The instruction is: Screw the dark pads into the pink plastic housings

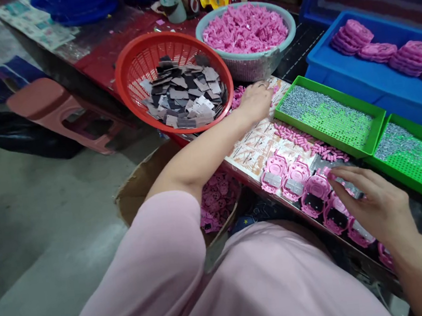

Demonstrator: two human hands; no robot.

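Observation:
Pinched between thumb and fingertips of my right hand [376,201] is a small pink plastic part [326,172], at the upper edge of a pink plastic casing [317,187]. Several such casings lie in a row along the table's near edge, with grey or black plates on them. One casing [274,172] at the row's left end bears a grey plate. My left hand [257,102] reaches far forward among loose pink parts [237,96] beside the red basket; its fingers are bent down and mostly hidden. Small pink pieces [299,138] are strewn between the casings and the green tray.
A red basket [123,81] holds grey and black plates. Behind it, a pale basin [250,66] is heaped with pink parts. Two green trays [340,147] of small metal pieces stand before a blue bin [357,84]. A cardboard box [135,191] sits below the table edge.

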